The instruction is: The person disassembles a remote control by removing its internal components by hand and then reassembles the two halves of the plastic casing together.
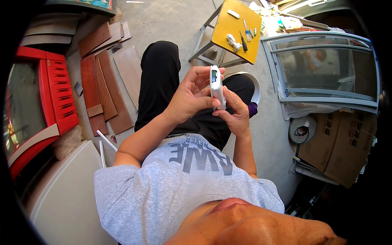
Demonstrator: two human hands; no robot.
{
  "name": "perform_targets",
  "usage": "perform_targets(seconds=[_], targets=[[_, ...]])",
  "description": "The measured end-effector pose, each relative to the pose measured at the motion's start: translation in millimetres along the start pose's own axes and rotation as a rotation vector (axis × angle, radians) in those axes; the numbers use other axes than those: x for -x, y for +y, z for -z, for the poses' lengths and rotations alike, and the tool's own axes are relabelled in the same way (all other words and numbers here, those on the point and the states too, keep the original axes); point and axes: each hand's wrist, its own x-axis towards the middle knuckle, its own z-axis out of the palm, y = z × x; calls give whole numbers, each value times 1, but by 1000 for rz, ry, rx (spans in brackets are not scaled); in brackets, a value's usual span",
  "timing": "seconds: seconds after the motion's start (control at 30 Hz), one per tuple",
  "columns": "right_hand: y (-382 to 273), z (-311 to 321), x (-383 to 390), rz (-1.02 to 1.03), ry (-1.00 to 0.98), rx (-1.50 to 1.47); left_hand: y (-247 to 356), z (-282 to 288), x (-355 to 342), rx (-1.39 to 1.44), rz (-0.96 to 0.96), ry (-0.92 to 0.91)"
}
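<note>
Above my lap, both hands grip a small white plastic device with rounded edges. A dark opening with a greenish inside shows in its upper side. My left hand is closed on its left side, the thumb low and fingers near the top. From the lower right, my right hand pinches it between thumb and fingers. Beyond lies a yellow-topped stool, bearing a dark-handled screwdriver, a blue-and-clear screwdriver, a white rectangular piece, a crumpled white item and small cylinders.
Brown wood boards lie on the concrete floor to the left, near a red cabinet. At right are a glazed, grey-framed window panel and flattened cardboard. A pale panel leans at lower left.
</note>
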Motion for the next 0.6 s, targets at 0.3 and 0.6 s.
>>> perform_targets(seconds=[0.3,0.6], targets=[[-4,2,-7,-36,-60,59,4,1,-2,-81,18,53],[-15,-5,-17,-156,-61,2,0,34,-27,159,248,297]])
